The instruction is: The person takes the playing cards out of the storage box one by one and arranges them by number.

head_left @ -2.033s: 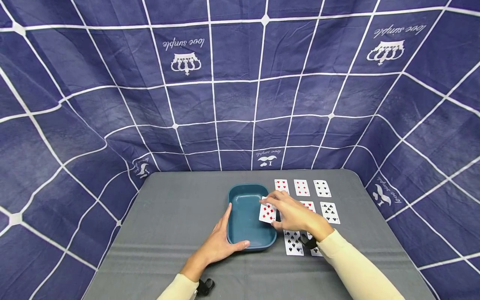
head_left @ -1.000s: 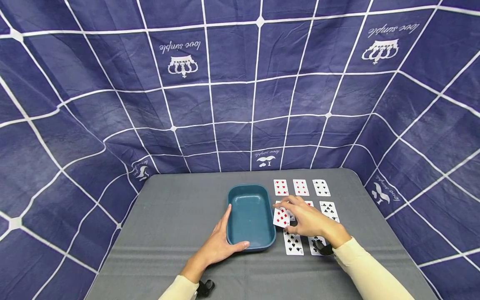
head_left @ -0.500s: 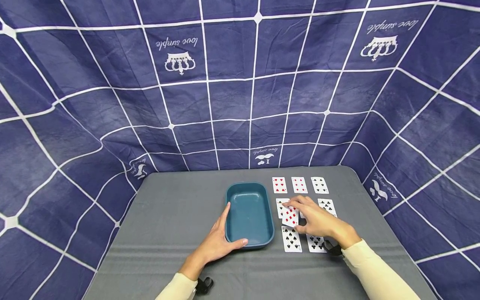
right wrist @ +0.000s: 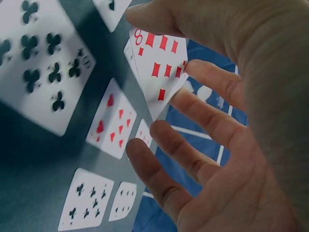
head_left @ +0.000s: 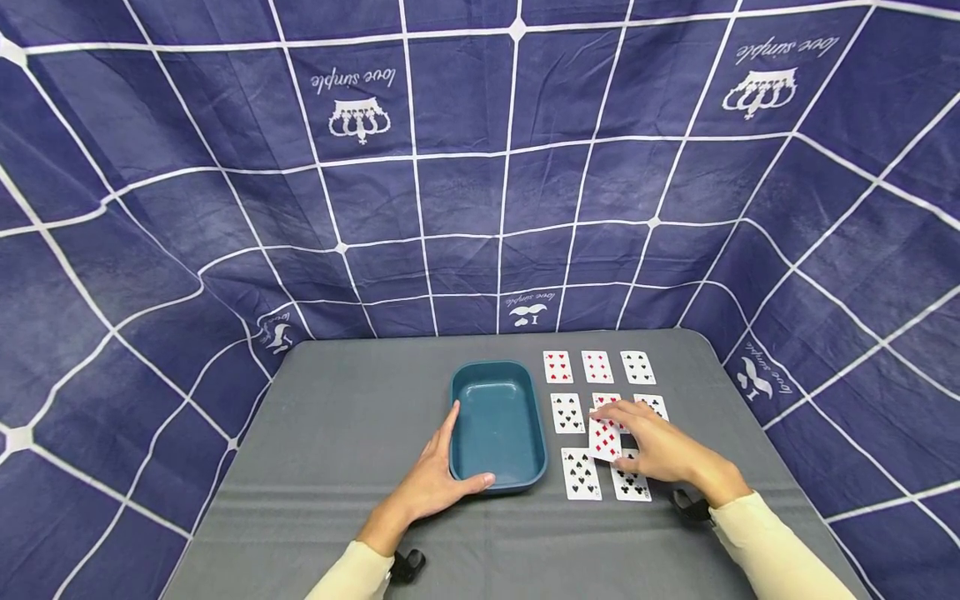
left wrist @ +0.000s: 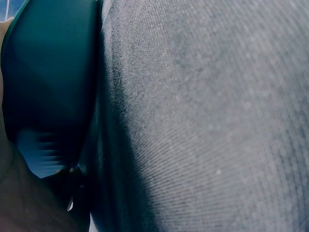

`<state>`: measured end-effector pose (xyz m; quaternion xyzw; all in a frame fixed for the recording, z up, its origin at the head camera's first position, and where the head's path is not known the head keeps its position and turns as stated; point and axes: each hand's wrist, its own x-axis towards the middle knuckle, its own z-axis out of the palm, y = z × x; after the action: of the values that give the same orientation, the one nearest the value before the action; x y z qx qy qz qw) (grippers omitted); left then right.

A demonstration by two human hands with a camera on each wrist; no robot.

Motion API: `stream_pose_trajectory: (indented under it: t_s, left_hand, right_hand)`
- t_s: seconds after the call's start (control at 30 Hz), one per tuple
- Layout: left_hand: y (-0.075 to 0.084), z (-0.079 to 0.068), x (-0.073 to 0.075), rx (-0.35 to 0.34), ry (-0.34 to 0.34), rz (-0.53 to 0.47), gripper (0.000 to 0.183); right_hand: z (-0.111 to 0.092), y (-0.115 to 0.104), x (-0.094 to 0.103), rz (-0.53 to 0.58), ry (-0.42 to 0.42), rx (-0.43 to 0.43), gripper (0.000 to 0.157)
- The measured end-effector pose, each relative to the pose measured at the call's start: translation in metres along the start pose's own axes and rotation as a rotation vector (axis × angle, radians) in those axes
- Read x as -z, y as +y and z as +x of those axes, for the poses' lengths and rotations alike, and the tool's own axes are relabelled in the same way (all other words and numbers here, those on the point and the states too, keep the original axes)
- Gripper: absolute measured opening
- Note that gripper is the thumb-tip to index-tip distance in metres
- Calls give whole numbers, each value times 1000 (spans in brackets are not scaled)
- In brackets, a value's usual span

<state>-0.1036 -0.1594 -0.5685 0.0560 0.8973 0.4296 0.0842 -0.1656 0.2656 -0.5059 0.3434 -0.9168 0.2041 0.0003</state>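
My right hand [head_left: 667, 446] pinches a playing card between thumb and fingertips. It is the eight of diamonds [head_left: 604, 439], and its corner number shows in the right wrist view. The card hangs tilted over the laid-out cards, partly covering a hearts card [head_left: 606, 400] and a clubs card [head_left: 632, 487]. On the left, my left hand [head_left: 427, 483] rests against a blue-green tray [head_left: 497, 429], straight fingers along its left side and thumb at the front rim. Close up in the left wrist view stands the tray's outer wall [left wrist: 53, 72].
Playing cards lie face up in rows right of the tray, among them a red hearts card [head_left: 557, 367], a diamonds card [head_left: 597, 367] and spades cards [head_left: 567, 413]. Grey cloth [head_left: 360, 408] covers the table. A blue curtain [head_left: 465, 192] rises behind and at both sides.
My right hand has carried the eight of diamonds rightward from above the tray to over the rows of cards. The left hand has stayed at the tray.
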Motion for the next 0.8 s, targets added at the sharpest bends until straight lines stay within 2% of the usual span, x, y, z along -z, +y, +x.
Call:
stream_pose_trajectory:
  t_s: [0.47, 0.67, 0.8]
  left_hand:
    - [0, 2, -1, -5, 5, 23, 139]
    - [1, 1, -1, -9, 7, 19, 139]
    - [1, 1, 0, -10, 5, 16, 138]
  right_hand:
    - [-34, 20, 3, -34, 35, -22, 79]
    - [-53, 31, 7, -46, 10, -64, 78]
    - [-65, 40, 7, -41, 28, -47, 81]
